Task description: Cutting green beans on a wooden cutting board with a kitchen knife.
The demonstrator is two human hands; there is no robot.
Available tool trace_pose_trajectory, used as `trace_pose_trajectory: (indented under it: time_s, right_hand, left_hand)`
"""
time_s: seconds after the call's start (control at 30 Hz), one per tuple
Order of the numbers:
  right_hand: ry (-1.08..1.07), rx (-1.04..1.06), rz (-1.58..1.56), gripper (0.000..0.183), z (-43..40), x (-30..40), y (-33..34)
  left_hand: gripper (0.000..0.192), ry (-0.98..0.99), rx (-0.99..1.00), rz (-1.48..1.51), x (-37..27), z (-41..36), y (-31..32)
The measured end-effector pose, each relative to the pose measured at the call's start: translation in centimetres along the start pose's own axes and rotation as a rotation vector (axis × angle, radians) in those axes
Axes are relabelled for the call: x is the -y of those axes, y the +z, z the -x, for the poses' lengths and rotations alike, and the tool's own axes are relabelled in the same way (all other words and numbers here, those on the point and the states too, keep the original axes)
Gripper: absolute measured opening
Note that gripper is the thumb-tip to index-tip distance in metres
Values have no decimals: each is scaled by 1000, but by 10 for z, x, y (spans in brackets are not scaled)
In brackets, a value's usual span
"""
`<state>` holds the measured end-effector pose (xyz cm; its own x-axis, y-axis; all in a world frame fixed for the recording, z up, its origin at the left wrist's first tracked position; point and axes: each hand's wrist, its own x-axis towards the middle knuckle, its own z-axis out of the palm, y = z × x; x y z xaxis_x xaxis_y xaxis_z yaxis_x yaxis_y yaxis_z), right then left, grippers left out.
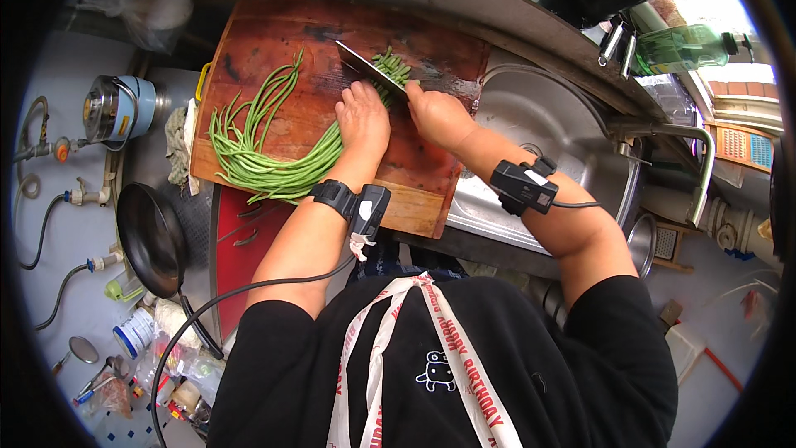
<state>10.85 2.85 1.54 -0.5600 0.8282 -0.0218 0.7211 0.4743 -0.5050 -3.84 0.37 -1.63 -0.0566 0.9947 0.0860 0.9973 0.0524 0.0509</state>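
Observation:
A bundle of long green beans [273,171] curves across a reddish wooden cutting board [410,199], its loose ends at the left. My left hand [364,117] presses down on the bundle's right end, fingertips close to the blade. My right hand [435,113] grips a cleaver [372,67] near its handle, which the fingers hide. The blade stands on edge, slanting over the beans just beyond my left fingers. Short cut bean pieces [392,65] lie in a small pile on the blade's far side.
Right of the board is a stainless steel sink [535,106] with a faucet [706,155]. A black frying pan [152,239] is at the left, below a grey cloth [177,146]. A green bottle [681,50] lies at the upper right. A black cable [249,286] runs from my left wrist.

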Motion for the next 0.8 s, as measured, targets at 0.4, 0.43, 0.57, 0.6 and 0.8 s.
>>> trace_pose_trajectory:
  time_s: [0.4,0.43,0.57,0.6,0.8]
  right_hand:
    - [-64,-108,-70,15,21,-2,-45]
    - [-64,-109,-54,15,28,3,-48]
    - [-49,-35,3,13,57,12,-38]
    - [-43,-22,9,13,62,15,-37]
    - [-17,64,69,13,69,18,-30]
  left_hand:
    - [99,5,39,80,1,16,-32]
    - [98,-3,57,88,2,18,-32]
    - [77,-12,-27,56,5,21,-20]
    - [77,-12,-24,56,5,21,-20]
    - [50,-26,-84,129,5,21,-9]
